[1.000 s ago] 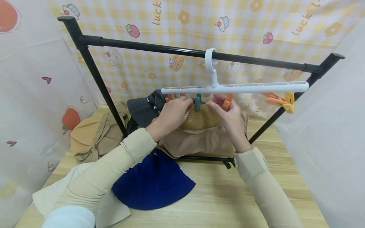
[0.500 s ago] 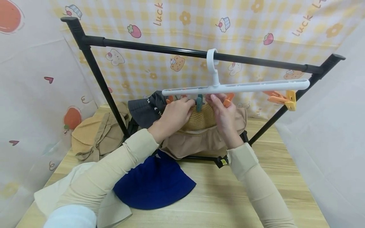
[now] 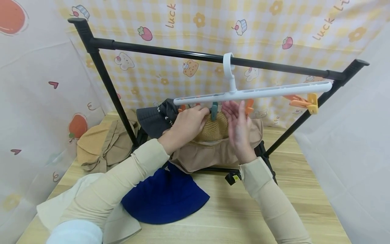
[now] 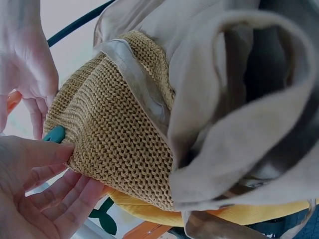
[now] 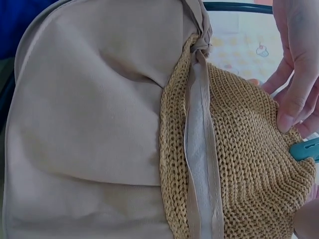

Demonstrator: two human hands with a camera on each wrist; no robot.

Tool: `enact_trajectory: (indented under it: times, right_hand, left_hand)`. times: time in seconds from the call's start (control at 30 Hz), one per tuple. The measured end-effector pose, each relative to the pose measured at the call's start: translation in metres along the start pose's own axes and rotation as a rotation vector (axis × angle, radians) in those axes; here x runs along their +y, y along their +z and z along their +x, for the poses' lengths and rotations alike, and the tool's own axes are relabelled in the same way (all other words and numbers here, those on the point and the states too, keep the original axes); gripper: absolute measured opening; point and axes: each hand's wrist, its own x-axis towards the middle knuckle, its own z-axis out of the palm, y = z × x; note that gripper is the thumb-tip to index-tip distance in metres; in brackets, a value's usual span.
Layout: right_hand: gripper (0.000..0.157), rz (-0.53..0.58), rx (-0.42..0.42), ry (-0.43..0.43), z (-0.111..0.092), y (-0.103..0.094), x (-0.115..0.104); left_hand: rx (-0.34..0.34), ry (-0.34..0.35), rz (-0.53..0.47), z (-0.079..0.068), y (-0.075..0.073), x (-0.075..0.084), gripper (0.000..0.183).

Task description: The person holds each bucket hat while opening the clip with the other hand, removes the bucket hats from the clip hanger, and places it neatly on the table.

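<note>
A sun hat with a knitted tan crown point(image 3: 213, 130) and a beige cloth brim point(image 3: 207, 156) hangs upside down below the white hanger point(image 3: 274, 90). A teal clothespin point(image 3: 214, 112) bites the crown's upper edge. My left hand point(image 3: 189, 123) pinches that edge just left of the clothespin; its thumb presses the knit in the left wrist view. On the other side, my right hand point(image 3: 239, 132) lies along the crown with its fingers extended upward, close to an orange clothespin point(image 3: 249, 106). The crown's far side is hidden.
The hanger hooks over a black rack bar point(image 3: 164, 52). A dark grey hat point(image 3: 149, 118) hangs behind my left hand. Orange and yellow clothespins point(image 3: 312, 103) sit at the hanger's right end. A blue hat point(image 3: 167, 200), a cream hat point(image 3: 120, 223) and tan hats point(image 3: 94, 140) lie on the table.
My right hand has moved left toward the teal clothespin, and its fingers have straightened against the crown. The hanger's right end has risen slightly. My left hand keeps its pinch.
</note>
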Motion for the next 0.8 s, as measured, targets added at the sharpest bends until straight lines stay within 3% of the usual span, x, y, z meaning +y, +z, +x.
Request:
enact_trajectory:
  times: [0.3,0.57,0.67,0.8]
  right_hand:
    - [0.041,0.016,0.008,0.010,-0.0021,0.0027,0.0029]
    - [0.045,0.112,0.005,0.075,-0.0011,-0.0009,0.0021]
    - [0.051,0.027,-0.017,0.084,-0.0015,-0.0008,0.0016]
    - [0.035,-0.244,-0.070,0.034,-0.0023,0.0034,0.0013]
  left_hand:
    - [0.007,0.002,0.002,-0.0007,-0.0011,-0.0017,0.010]
    - [0.011,-0.005,0.006,0.0001,-0.0010,-0.0025,0.010]
    - [0.006,-0.010,0.006,0.0000,-0.0012,-0.0027,0.010]
    - [-0.002,-0.015,0.011,0.0002,-0.0012,-0.0032,0.010]
